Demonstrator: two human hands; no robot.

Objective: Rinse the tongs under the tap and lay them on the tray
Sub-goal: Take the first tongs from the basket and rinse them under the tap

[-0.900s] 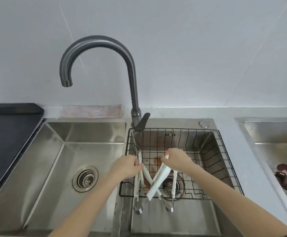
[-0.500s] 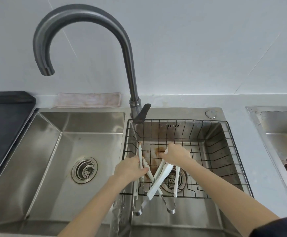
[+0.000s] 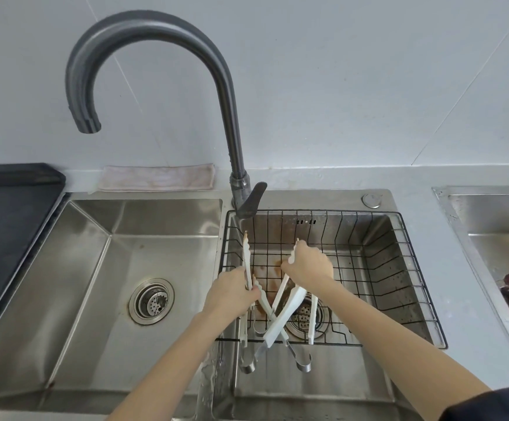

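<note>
Two pairs of white tongs with steel spring ends cross each other over the right sink bowl. My left hand [image 3: 233, 294] grips one pair of tongs [image 3: 248, 262] by its white arms, tips pointing away from me. My right hand [image 3: 308, 265] grips the other tongs [image 3: 286, 314], whose white arms slant down toward me. The grey gooseneck tap [image 3: 229, 95] arches to the left, its spout over the left bowl, with no water running. A black tray [image 3: 7, 226] lies at the far left on the counter.
A black wire basket [image 3: 399, 268] sits in the right bowl over its drain. The left bowl [image 3: 95, 268] holds only its drain strainer. A folded cloth [image 3: 156, 179] lies behind it. Another steel basin [image 3: 502, 238] with a brown object is at the right.
Both hands have shifted slightly away from me over the right bowl with the tongs, which now cross lower. The camera has tilted, so the tap looks larger.
</note>
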